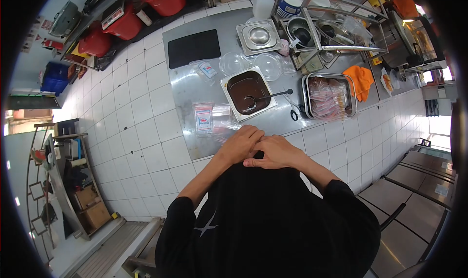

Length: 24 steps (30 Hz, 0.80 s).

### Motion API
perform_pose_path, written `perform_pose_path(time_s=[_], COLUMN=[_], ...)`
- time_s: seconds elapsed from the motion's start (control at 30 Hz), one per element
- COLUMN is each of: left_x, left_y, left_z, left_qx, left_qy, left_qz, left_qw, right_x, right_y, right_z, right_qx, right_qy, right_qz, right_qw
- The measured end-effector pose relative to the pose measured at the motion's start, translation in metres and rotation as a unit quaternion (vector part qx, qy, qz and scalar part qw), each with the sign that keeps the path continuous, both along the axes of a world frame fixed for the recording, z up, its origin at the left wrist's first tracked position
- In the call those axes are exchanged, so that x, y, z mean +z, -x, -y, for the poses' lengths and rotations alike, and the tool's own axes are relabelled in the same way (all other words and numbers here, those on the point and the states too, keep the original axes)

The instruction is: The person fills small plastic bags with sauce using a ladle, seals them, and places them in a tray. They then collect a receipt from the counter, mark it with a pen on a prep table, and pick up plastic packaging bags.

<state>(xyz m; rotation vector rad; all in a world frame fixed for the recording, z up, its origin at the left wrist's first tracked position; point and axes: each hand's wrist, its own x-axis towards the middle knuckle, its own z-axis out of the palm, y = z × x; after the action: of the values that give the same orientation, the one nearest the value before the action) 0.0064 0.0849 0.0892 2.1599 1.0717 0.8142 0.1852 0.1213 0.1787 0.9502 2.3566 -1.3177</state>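
My left hand (240, 144) and my right hand (277, 151) meet in front of my black shirt (263, 209), near the front edge of the steel table (187, 95). The fingers of both are curled in and partly overlap, so whatever is between them, if anything, is hidden. Just beyond the hands stands a steel pan (233, 102) of dark brown sauce (246, 89), with a black-handled ladle (275, 94) resting in it. Left of the pan lie a pack of clear plastic bags (204, 119) and loose clear bags (223, 113).
Scissors (294, 114) lie right of the pan, beside a metal tray (352, 109) of filled packets (325, 96) and an orange cloth (360, 82). Clear lids (267, 66), a lidded steel container (258, 36) and a black board (194, 48) are farther back. A metal rack (319, 31) stands back right.
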Motion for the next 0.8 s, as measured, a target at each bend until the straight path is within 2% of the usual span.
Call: perform_pose_path(time_s=[0.03,0.13,0.17,0.23,0.3,0.33,0.37,0.47,0.57,0.67,0.7,0.8], left_x=[-0.005,-0.015,-0.017,-0.019,-0.019,-0.019,-0.016,-0.008,-0.006,-0.002,0.000,-0.006], left_y=[0.000,0.007,0.011,0.020,0.032,0.040,0.048,0.067,0.078,0.081,0.080,0.082], left_z=[0.001,0.004,0.000,-0.001,-0.005,-0.007,-0.009,-0.016,-0.020,-0.026,-0.025,-0.025], left_qx=[0.001,0.038,0.067,0.122,0.219,0.266,0.277,0.287,0.263,0.264,0.271,0.285], left_qy=[0.008,0.014,-0.012,-0.055,-0.011,0.011,0.030,0.082,0.121,0.142,0.139,0.126], left_qz=[-0.003,0.044,0.052,0.067,0.098,0.114,0.127,0.154,0.167,0.197,0.205,0.218], left_qw=[1.000,0.998,0.996,0.989,0.971,0.957,0.952,0.942,0.943,0.934,0.930,0.925], right_x=[0.001,-0.020,-0.034,-0.073,-0.113,-0.125,-0.128,-0.121,-0.106,-0.133,-0.138,-0.151], right_y=[0.002,-0.002,-0.003,-0.011,-0.055,-0.062,-0.070,-0.072,-0.053,-0.044,-0.043,-0.030], right_z=[-0.002,0.003,0.001,0.000,-0.012,-0.023,-0.040,-0.075,-0.095,-0.108,-0.111,-0.108], right_qx=[-0.001,-0.028,-0.091,-0.213,-0.448,-0.587,-0.656,-0.650,-0.567,-0.527,-0.510,-0.500], right_qy=[0.025,-0.070,-0.084,-0.101,0.005,0.016,0.120,0.303,0.304,0.074,0.020,-0.009], right_qz=[0.010,-0.119,-0.235,-0.450,-0.407,-0.390,-0.390,-0.416,-0.403,-0.366,-0.361,-0.302], right_qw=[1.000,0.990,0.964,0.861,0.796,0.709,0.635,0.559,0.651,0.763,0.781,0.811])
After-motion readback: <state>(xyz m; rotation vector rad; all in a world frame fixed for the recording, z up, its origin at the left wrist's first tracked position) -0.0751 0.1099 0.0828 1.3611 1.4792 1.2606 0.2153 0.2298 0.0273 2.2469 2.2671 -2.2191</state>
